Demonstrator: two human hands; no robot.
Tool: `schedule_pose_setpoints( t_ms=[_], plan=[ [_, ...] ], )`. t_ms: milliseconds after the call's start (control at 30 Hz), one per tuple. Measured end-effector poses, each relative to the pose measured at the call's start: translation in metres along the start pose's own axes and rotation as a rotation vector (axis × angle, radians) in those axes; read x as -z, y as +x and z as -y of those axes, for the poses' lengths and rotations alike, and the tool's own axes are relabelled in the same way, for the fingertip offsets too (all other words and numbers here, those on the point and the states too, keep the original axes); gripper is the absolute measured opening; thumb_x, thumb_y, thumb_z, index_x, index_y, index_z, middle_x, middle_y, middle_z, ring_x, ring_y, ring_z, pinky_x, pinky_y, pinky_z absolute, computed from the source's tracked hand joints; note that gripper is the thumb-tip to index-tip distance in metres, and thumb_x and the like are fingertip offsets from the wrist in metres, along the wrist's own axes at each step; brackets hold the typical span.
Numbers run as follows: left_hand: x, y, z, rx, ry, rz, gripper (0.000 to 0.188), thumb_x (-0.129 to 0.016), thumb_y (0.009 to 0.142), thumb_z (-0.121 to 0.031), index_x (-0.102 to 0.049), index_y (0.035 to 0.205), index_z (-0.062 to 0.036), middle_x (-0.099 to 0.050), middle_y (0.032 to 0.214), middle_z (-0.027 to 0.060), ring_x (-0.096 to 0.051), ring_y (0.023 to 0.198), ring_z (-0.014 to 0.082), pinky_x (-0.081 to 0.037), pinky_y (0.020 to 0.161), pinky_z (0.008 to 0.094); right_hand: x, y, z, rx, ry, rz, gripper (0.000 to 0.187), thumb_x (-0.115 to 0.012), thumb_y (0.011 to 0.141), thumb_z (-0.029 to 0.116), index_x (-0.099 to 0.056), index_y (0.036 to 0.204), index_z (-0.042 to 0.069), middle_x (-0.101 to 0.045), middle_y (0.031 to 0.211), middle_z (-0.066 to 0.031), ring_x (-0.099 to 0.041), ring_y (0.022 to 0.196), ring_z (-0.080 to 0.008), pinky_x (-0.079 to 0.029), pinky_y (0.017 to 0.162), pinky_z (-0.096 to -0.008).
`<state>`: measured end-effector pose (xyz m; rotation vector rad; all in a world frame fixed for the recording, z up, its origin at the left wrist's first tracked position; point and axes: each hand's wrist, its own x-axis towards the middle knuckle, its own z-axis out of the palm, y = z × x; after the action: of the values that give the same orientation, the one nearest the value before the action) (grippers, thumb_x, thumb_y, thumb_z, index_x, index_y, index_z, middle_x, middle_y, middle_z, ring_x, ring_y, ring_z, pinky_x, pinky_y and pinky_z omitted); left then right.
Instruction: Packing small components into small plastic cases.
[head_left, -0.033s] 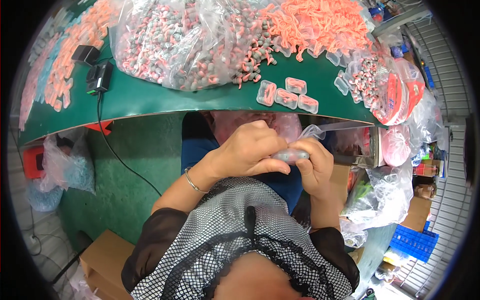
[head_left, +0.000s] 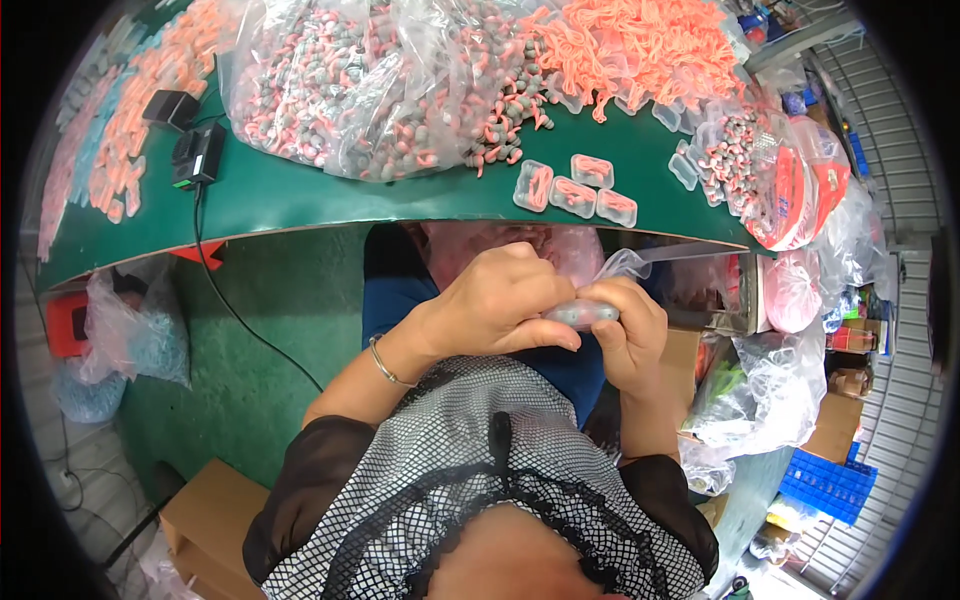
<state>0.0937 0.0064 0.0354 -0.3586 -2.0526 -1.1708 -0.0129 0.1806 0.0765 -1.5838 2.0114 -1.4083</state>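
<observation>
A small clear plastic case (head_left: 583, 314) with greyish contents is held between my two hands, above my lap and just in front of the table edge. My left hand (head_left: 508, 298) has its fingers curled against the case's left end, with the thumb along the near side. Thumb and fingers of my right hand (head_left: 634, 328) pinch the right end. Part of the case is hidden by the fingers, so whether its lid is closed cannot be seen. On the table beyond lie several similar clear cases (head_left: 573, 197) with coiled orange-pink cords inside.
A large clear bag (head_left: 350, 90) of grey-and-pink earplug-like pieces lies on the green table (head_left: 300, 203). Orange cords (head_left: 640, 45) are heaped at the back right. A black adapter (head_left: 197, 155) trails a cable leftward of me. Boxes and plastic bags (head_left: 765, 395) crowd the right side.
</observation>
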Motion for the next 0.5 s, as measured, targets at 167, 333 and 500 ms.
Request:
schedule_pose_setpoints(
  t_ms=[167, 333, 500],
  plan=[
    [-0.001, 0.002, -0.001, 0.086, -0.066, 0.015, 0.037, -0.073, 0.08, -0.04, -0.063, 0.093, -0.0067, -0.056, 0.072, 0.0041, -0.051, 0.062, 0.0238, -0.039, 0.06, 0.0346, -0.002, 0.003, -0.006, 0.061, 0.001, -0.048, 0.035, -0.066, 0.09, 0.03, -0.064, 0.102, -0.002, -0.068, 0.093, -0.0148, -0.066, 0.078, -0.0266, -0.052, 0.07, -0.0327],
    [-0.002, 0.004, -0.006, 0.12, 0.01, -0.002, 0.038, -0.072, 0.082, -0.037, -0.064, 0.093, -0.0017, -0.064, 0.078, 0.0076, -0.061, 0.067, 0.0242, -0.046, 0.063, 0.0345, -0.005, 0.002, -0.013, 0.072, 0.0, -0.117, 0.035, -0.067, 0.089, 0.029, -0.064, 0.103, -0.003, -0.068, 0.093, -0.0151, -0.066, 0.081, -0.0269, -0.052, 0.071, -0.0328],
    [-0.005, 0.001, -0.01, 0.086, 0.06, -0.023, 0.036, -0.072, 0.082, -0.033, -0.063, 0.094, -0.0005, -0.065, 0.082, 0.0096, -0.063, 0.07, 0.0251, -0.046, 0.063, 0.0348, -0.01, -0.003, -0.017, 0.067, 0.044, -0.134, 0.038, -0.067, 0.09, 0.032, -0.063, 0.104, -0.004, -0.067, 0.093, -0.0155, -0.066, 0.082, -0.0272, -0.052, 0.072, -0.0327]
  ],
)
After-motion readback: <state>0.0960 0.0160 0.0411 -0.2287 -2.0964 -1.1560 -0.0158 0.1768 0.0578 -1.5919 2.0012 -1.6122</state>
